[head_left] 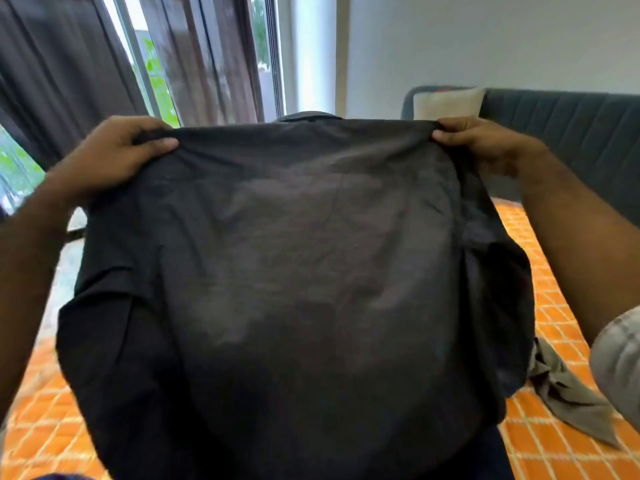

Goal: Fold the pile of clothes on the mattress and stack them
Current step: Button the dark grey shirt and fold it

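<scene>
Orange checked mattress below you, curtains beyond: your left hand and right hand each pinch a shoulder of the black shirt, fingers curled on cloth, holding it spread in the air above the bed; a grey garment lies at right.

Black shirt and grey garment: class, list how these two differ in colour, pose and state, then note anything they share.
1. The black shirt is dark; the grey garment is pale grey-brown.
2. The black shirt is held up and spread out; the grey garment lies crumpled on the orange mattress.
3. The left hand and right hand grip the black shirt; nothing touches the grey garment.
Both are unfolded.
</scene>
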